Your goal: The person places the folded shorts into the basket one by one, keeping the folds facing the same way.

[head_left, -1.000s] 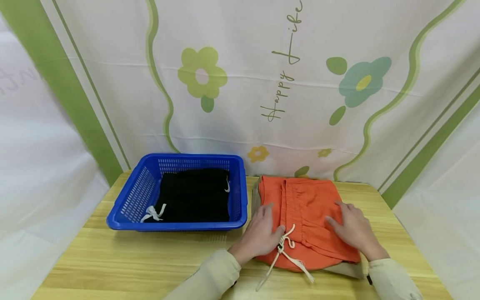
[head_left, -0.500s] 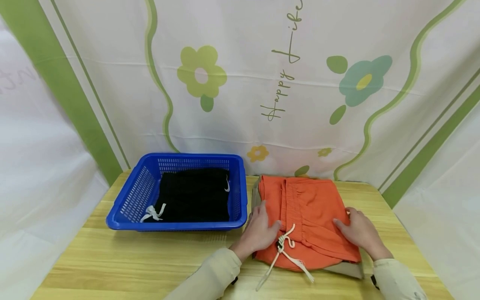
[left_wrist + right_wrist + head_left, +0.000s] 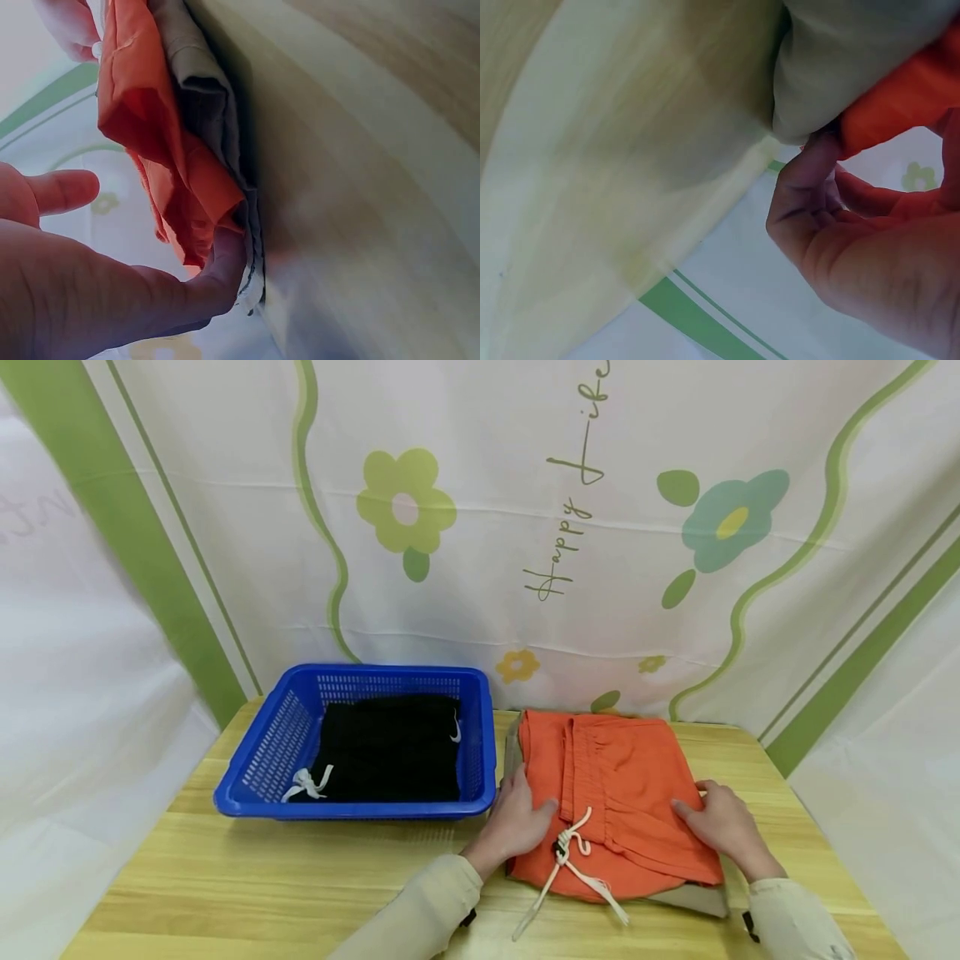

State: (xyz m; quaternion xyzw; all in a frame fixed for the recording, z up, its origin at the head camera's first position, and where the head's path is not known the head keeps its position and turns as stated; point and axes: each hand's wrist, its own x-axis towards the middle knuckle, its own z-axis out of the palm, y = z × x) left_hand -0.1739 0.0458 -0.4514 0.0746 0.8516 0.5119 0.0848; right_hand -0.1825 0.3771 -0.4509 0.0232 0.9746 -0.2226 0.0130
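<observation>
Folded orange shorts with a white drawstring lie on a folded grey-beige garment at the table's right. At their left edge is the left hand. In the left wrist view, its fingertips reach in between the orange and grey cloth, while the thumb stands apart from the fabric. The right hand holds the opposite edge. Its curled fingers tuck beneath the orange cloth in the right wrist view, and its thumb lies over the top in the head view.
Left of the pile stands a blue plastic basket, with folded black clothing inside that has a white tie. A wooden table bears everything. Behind it hangs a white flower-print cloth.
The right hand has shifted outward from the top of the orange shorts to their right edge. The left hand has moved slightly toward the left edge. The shorts lie almost as before.
</observation>
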